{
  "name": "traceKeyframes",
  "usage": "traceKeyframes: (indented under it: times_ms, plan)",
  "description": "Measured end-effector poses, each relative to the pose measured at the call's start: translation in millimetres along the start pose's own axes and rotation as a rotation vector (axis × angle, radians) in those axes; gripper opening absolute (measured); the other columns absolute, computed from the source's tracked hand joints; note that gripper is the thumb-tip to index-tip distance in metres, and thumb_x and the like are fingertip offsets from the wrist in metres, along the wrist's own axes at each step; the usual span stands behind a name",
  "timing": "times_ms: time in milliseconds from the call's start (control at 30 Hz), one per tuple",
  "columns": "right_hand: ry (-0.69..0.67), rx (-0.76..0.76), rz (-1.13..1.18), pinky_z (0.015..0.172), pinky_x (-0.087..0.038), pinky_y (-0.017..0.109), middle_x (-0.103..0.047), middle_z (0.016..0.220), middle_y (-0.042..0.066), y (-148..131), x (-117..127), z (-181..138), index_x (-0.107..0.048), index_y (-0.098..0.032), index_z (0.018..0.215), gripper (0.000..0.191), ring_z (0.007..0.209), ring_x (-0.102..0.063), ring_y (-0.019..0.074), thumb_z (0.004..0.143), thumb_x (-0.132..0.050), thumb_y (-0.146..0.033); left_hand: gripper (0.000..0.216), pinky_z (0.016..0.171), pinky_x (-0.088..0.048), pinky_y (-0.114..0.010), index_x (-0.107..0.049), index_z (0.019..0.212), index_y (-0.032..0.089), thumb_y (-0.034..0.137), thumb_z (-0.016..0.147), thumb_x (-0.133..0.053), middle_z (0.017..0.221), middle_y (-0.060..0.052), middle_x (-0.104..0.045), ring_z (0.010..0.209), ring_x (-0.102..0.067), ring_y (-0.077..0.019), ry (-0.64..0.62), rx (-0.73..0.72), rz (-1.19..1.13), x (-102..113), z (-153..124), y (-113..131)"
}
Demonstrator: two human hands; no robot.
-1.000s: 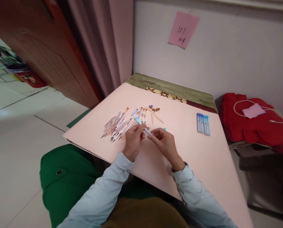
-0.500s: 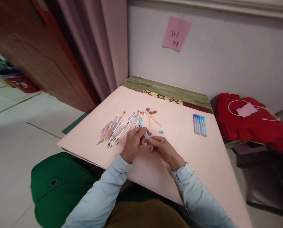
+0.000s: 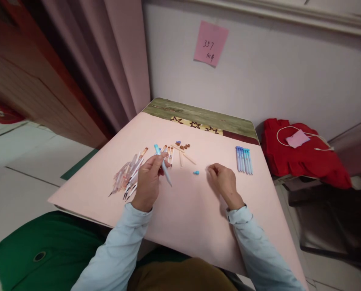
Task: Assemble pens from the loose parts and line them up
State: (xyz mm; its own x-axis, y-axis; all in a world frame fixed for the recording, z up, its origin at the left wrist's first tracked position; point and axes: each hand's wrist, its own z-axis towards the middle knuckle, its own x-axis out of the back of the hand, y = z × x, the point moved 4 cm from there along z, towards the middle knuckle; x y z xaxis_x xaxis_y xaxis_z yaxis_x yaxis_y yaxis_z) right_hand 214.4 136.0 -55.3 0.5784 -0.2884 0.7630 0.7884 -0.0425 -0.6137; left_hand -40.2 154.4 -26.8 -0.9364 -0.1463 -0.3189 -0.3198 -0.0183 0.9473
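My left hand [image 3: 148,178] is closed around a light blue pen [image 3: 162,164], held slanted above the pink table cover [image 3: 183,210]. My right hand [image 3: 223,181] rests on the cover with its fingers curled, next to a small blue cap [image 3: 195,172] that lies loose just to its left. Whether anything is inside those fingers I cannot make out. A heap of pen parts and clear barrels [image 3: 127,176] lies to the left of my left hand. Several assembled blue pens [image 3: 243,159] lie in a neat row at the right.
Small brown pieces and thin sticks [image 3: 183,150] lie beyond my hands. A pink note [image 3: 210,43] hangs on the wall. A red cloth with a white cable [image 3: 301,155] sits to the right of the table. A green seat [image 3: 47,250] is at lower left.
My hands have moved apart: the left keeps the blue pen and lifted it leftward, the right let go and moved right beside the blue cap. The view swung left.
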Motion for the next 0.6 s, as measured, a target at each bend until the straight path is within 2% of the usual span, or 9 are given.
traceKeyframes:
  times_ms: [167,267,367,467,600]
  plan:
    - [-0.121,0.098,0.093,0.065,-0.045,0.027,-0.072,0.086,0.003,-4.9,-25.5,3.6,-0.074,-0.023,0.096,0.022,0.068,-0.062,0.0158,0.081,-0.064,-0.035,0.025,0.056,-0.042,-0.022,-0.069,0.087,0.019,0.043,0.084,-0.067,0.071,-0.002,-0.066,0.057,-0.051,-0.0103,-0.062,0.044,-0.014,-4.8,1.9,6.8]
    - [-0.123,0.126,0.058,0.064,-0.044,0.027,-0.07,0.086,0.003,-11.6,-37.5,-1.4,-0.074,-0.023,0.091,0.017,0.068,-0.061,0.0155,0.08,-0.064,-0.033,0.025,0.059,-0.045,-0.023,-0.069,0.09,0.018,0.043,0.084,-0.068,0.074,-0.003,-0.066,0.06,-0.055,-0.0112,-0.14,0.145,-0.038,-16.6,-1.2,-1.6]
    - [-0.065,0.053,0.154,0.061,-0.043,0.027,-0.067,0.075,0.002,-6.5,-41.8,-3.2,-0.071,-0.021,0.085,0.019,0.063,-0.058,0.015,0.083,-0.062,-0.038,0.026,0.062,-0.047,-0.025,-0.069,0.09,0.017,0.042,0.082,-0.069,0.076,-0.004,-0.066,0.061,-0.057,-0.0118,-0.201,0.239,-0.043,-26.9,-4.7,-13.0]
    - [0.02,-0.081,0.399,0.056,-0.044,0.025,-0.064,0.067,0.001,4.6,-45.3,-2.6,-0.068,-0.017,0.089,0.03,0.059,-0.056,0.0144,0.086,-0.059,-0.046,0.026,0.055,-0.043,-0.023,-0.068,0.082,0.015,0.041,0.081,-0.07,0.075,-0.005,-0.065,0.057,-0.055,-0.0101,-0.229,0.29,-0.02,-32.1,-7.7,-23.1]
    - [0.052,-0.177,0.708,0.06,-0.048,0.026,-0.068,0.074,0.003,4.4,-48.7,-2.2,-0.07,-0.015,0.096,0.035,0.065,-0.06,0.0147,0.084,-0.063,-0.047,0.029,0.047,-0.034,-0.022,-0.068,0.094,0.015,0.039,0.078,-0.071,0.073,-0.003,-0.064,0.051,-0.051,-0.0082,-0.242,0.346,-0.007,-34.4,-12.1,-34.2]
